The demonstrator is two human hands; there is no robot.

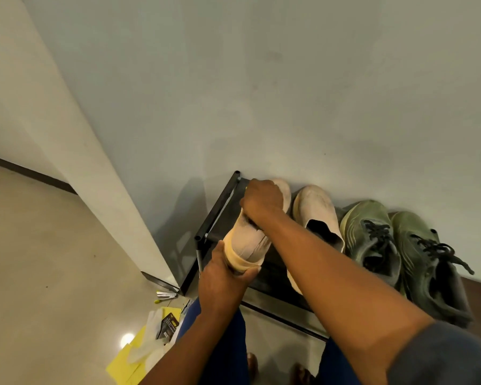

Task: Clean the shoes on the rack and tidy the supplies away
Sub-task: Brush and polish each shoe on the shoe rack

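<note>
A dirty cream slip-on shoe [250,240] lies on the left end of the black shoe rack [220,209]. My left hand [225,279] grips its heel. My right hand [261,201] rests over its toe part; whether it holds a cloth is hidden. The matching cream shoe [320,215] stands beside it on the rack, partly behind my right forearm. Two olive-green laced sneakers [372,237] [428,268] sit to the right.
On the floor at lower left lie yellow cloths [125,365], a white glove [147,340], a black-and-yellow packet [168,325] and a small brush-like tool [165,295]. A wall stands close behind the rack, and a wall corner juts out on the left.
</note>
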